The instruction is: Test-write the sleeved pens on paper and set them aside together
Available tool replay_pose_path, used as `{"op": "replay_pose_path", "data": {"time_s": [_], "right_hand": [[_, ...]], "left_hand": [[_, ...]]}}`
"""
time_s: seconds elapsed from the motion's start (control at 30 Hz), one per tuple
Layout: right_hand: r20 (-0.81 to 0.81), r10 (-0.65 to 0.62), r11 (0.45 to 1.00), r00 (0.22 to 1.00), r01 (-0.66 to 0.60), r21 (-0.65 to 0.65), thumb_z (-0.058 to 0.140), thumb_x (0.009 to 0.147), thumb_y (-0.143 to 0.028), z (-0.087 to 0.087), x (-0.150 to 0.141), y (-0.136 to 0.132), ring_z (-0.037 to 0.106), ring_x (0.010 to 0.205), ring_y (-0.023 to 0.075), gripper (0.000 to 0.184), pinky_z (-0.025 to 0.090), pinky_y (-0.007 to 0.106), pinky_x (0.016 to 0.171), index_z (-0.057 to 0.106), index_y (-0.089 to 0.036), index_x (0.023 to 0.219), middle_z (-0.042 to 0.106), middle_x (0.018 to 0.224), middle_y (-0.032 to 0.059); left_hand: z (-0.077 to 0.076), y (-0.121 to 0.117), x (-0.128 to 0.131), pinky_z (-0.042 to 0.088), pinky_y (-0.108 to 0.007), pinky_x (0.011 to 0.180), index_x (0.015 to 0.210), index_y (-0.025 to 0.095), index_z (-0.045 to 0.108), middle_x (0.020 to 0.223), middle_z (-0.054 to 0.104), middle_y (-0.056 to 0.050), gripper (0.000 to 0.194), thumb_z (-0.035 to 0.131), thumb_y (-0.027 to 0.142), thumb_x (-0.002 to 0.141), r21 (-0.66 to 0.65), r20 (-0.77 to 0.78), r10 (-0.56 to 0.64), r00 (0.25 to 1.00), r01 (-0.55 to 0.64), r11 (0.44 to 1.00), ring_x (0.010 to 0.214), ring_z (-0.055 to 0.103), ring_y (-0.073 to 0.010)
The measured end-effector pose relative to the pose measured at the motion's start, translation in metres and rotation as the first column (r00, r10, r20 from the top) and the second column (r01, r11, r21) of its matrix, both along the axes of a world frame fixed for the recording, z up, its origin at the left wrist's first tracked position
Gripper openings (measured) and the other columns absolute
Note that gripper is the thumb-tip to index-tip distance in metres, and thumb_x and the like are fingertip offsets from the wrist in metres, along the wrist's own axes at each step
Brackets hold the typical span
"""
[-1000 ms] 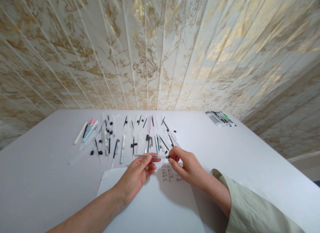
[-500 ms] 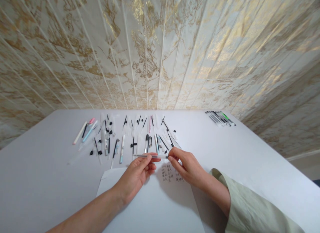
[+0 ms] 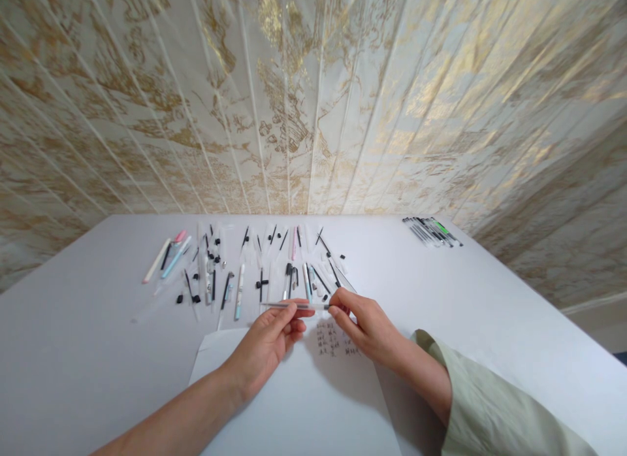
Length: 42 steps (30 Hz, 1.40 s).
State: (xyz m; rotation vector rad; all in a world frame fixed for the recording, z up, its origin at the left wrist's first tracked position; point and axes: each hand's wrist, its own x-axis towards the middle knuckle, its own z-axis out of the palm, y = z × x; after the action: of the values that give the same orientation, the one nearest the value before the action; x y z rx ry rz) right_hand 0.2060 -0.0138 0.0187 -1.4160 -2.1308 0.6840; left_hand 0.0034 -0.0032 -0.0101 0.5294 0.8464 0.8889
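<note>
Over the paper, I note the left hand grasping a slim pen mid-length, the right hand pinching its end.

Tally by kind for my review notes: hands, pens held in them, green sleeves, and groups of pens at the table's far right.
Hands: 2 (left hand, right hand)
Pen in the hands: 1
Green sleeve: 1
Pen group at far right: 1
Total: 5
</note>
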Motion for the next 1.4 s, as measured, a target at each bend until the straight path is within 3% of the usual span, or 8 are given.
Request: {"op": "replay_pose_path", "data": {"time_s": [0.13,0.7,0.93,1.13,1.27,1.4], "right_hand": [[-0.016,0.008,1.000,1.000,-0.008,0.007,0.045,0.092,-0.024,0.0008,0.0000,0.0007,0.049,0.064,0.0128,0.008,0.035,0.023,0.060,0.048,-0.022,0.085,0.055,0.074,-0.0016],[-0.045,-0.006,1.000,0.999,0.005,-0.012,0.042,0.095,-0.026,-0.0012,-0.0007,0.0019,0.047,0.063,0.0126,0.016,0.034,0.024,0.061,0.047,-0.022,0.081,0.052,0.070,-0.0027],[-0.072,-0.027,0.997,0.997,0.022,-0.078,0.039,0.096,-0.029,-0.0023,-0.0014,0.0015,0.047,0.061,0.0123,0.017,0.034,0.023,0.059,0.045,-0.022,0.081,0.052,0.068,-0.0035],[-0.024,0.005,0.999,1.000,-0.004,0.033,0.046,0.091,-0.022,-0.0034,0.0006,0.0006,0.049,0.064,0.0125,0.004,0.034,0.023,0.059,0.045,-0.022,0.087,0.054,0.075,-0.0018],[0.057,0.027,0.993,0.998,-0.033,0.110,0.043,0.090,-0.018,-0.0029,0.0002,0.0017,0.046,0.062,0.0124,0.009,0.033,0.024,0.060,0.044,-0.022,0.082,0.051,0.073,-0.0016],[0.053,0.030,0.994,0.998,-0.036,0.108,0.042,0.092,-0.021,-0.0023,-0.0008,0.0017,0.044,0.062,0.0125,0.015,0.032,0.024,0.060,0.044,-0.022,0.077,0.049,0.071,-0.0018]], "left_hand": [[0.0005,-0.0010,-0.0001,0.048,-0.017,0.071,0.094,0.016,0.074,0.089,0.073,-0.005,0.020,0.071,0.031,0.082,-0.005,0.007,-0.001,1.000,0.001,1.000,0.071,0.057,-0.0084],[0.0004,-0.0014,-0.0003,0.048,-0.017,0.070,0.095,0.016,0.074,0.089,0.073,-0.005,0.020,0.070,0.032,0.083,0.012,0.000,-0.003,1.000,0.003,1.000,0.072,0.058,-0.0083],[0.0022,-0.0013,0.0000,0.048,-0.016,0.069,0.094,0.016,0.075,0.089,0.073,-0.005,0.019,0.070,0.030,0.082,-0.004,-0.002,0.004,1.000,-0.004,1.000,0.071,0.057,-0.0079],[0.0025,-0.0003,0.0006,0.048,-0.016,0.070,0.093,0.016,0.075,0.091,0.073,-0.005,0.018,0.070,0.030,0.083,-0.038,-0.008,0.028,1.000,-0.028,0.999,0.071,0.058,-0.0079],[0.0026,-0.0010,0.0002,0.048,-0.017,0.070,0.093,0.016,0.075,0.091,0.073,-0.005,0.021,0.071,0.033,0.082,-0.022,-0.011,0.017,1.000,-0.017,1.000,0.072,0.057,-0.0082],[0.0021,-0.0011,0.0005,0.047,-0.018,0.071,0.093,0.017,0.075,0.089,0.073,-0.005,0.023,0.074,0.035,0.079,-0.001,-0.015,0.005,1.000,-0.005,1.000,0.072,0.057,-0.0087]]}}
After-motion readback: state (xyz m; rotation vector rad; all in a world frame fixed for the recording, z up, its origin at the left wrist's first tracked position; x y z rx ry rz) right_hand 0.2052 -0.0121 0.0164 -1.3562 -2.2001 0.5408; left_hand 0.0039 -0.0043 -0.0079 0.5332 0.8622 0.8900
